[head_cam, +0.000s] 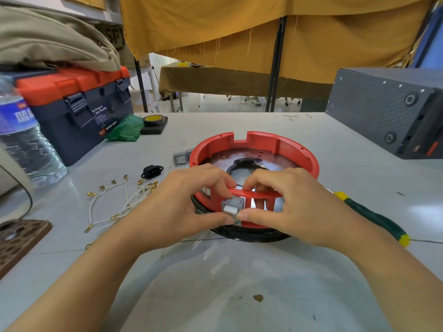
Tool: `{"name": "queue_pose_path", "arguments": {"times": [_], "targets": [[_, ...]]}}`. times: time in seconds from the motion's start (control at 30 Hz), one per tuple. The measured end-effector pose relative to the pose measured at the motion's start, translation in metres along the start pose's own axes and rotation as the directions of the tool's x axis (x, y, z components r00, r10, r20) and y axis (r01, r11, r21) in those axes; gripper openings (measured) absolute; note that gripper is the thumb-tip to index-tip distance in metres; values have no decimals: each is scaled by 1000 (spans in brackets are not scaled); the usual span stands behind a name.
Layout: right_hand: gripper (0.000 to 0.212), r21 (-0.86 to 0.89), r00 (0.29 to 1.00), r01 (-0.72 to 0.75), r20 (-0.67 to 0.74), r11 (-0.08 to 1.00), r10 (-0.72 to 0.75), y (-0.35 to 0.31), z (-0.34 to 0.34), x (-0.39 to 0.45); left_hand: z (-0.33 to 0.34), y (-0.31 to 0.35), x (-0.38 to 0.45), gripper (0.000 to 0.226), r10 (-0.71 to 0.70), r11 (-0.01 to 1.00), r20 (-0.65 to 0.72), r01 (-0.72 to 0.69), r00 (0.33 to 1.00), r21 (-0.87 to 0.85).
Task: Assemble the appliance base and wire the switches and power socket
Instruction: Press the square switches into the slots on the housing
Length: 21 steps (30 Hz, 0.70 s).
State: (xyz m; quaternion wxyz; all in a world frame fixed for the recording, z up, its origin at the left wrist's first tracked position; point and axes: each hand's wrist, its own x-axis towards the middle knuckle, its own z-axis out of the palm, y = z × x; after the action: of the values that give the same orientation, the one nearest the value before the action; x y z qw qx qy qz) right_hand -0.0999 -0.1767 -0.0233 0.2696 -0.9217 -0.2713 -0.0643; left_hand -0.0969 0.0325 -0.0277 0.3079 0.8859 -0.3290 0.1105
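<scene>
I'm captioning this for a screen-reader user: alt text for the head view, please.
Both hands, left hand and right hand, press a grey switch into the near wall of a red base; a power socket and wires lie left.

Red base (294, 149) is matt plastic with a shiny metal plate (220, 161) inside; worktop (239, 283) smooth, glossy; upper-frame curtain (239, 27) frayed cloth.
</scene>
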Motion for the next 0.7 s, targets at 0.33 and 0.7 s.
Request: {"name": "queue_pose_path", "arguments": {"times": [0.33, 0.7], "targets": [[38, 24, 1000, -18, -2, 1000, 18, 4, -1, 1, 2, -2, 0, 38, -63, 997, -9, 63, 998, -48], [39, 30, 999, -29, 16, 999, 28, 5, -5, -1, 1, -6, 3, 29, -85, 995, -32, 83, 996, -63]]}}
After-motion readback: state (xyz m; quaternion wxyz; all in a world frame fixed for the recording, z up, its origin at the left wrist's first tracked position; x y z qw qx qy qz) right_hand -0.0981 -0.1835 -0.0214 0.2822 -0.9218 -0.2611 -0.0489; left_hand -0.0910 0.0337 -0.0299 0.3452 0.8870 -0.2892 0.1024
